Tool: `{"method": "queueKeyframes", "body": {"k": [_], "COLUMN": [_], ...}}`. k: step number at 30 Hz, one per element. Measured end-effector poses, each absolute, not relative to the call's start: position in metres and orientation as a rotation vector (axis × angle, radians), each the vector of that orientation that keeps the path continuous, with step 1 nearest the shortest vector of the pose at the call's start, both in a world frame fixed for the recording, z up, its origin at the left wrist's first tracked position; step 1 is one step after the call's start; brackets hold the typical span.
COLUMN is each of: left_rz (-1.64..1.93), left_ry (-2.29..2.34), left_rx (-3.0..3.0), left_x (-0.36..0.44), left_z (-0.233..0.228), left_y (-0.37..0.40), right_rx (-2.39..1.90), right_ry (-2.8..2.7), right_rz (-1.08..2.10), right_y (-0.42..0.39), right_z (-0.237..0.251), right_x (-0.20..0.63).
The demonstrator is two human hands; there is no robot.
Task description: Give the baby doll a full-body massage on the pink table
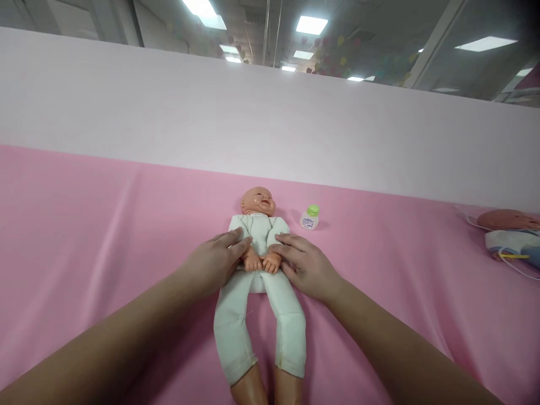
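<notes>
A baby doll (258,230) lies on its back on the pink cloth, its head toward the wall and its legs toward me. It has a white cloth body and legs, with bare plastic head, hands and lower legs. My left hand (213,261) grips the doll's arm on the left side. On the other side, my right hand (310,267) holds the doll's other arm, fingers over the sleeve. Both plastic hands meet over the belly. Beside the doll's shoulder stands a small clear bottle (309,220) with a green cap and a printed label.
Pink cloth (105,225) covers the surface, with folds on both sides. A white wall or panel (253,118) rises behind it, with glass above. At the right edge lies another doll (504,219) in white and blue fabric, with a white cord and a yellow strip.
</notes>
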State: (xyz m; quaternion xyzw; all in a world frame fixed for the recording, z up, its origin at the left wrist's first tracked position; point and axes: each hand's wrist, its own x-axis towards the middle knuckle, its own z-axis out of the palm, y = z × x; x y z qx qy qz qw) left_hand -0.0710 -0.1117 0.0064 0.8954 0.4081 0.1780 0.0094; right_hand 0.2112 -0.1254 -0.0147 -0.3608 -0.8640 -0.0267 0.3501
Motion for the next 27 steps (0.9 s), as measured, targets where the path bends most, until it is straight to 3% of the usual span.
{"method": "queueKeyframes", "body": {"k": [5,14,21,27], "left_rz": [0.763,1.31,1.341,1.358], "left_ry": [1.339,1.274,1.231,1.236], "left_rx": [2.566,1.25,0.675,0.676], "left_x": [-0.072,-0.097,-0.107,-0.107], "left_z": [0.009,0.003,-0.004,-0.006], "left_y": [-0.112,-0.078,-0.056,-0.055], "right_rx": [-1.037,-1.336,-1.335,-1.269], "right_ry": [-2.116,-1.237,-0.832,-0.787], "right_rz": [0.05,0.612,1.035,1.072], "right_y": [-0.127,-0.099,-0.072,-0.072], "right_z": [-0.016,-0.027,-0.043,-0.04], "right_x": [0.209,0.247,0.278,0.276]}}
